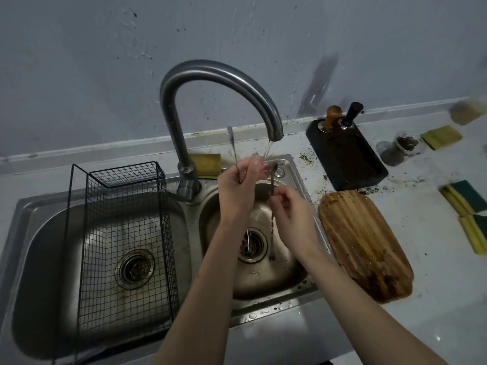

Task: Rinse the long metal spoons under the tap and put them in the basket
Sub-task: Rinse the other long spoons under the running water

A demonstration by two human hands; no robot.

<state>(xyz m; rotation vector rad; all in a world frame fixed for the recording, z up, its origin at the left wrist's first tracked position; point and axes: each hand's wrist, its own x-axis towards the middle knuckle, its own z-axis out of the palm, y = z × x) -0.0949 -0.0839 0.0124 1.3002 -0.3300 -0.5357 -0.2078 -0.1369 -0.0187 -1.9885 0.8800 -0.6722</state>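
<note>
Water runs from the curved steel tap (274, 127) into the small right sink bowl (287, 275). My left hand (241, 189) is raised under the stream and grips a long metal spoon (232, 143) whose handle sticks up toward the wall. My right hand (290, 206) pinches a second long spoon (272, 180) by its twisted handle, bowl end up at the water, the handle hanging down into the bowl. The black wire basket (123, 233) stands in the large left sink bowl (42, 259), with no spoons visible in it.
A dirty wooden board (366, 246) lies right of the sink. Behind it stands a black tamper tray (347, 156) with two handles. Sponges (466, 206) lie at the far right, one more (205, 163) behind the tap. Coffee grounds speckle the counter.
</note>
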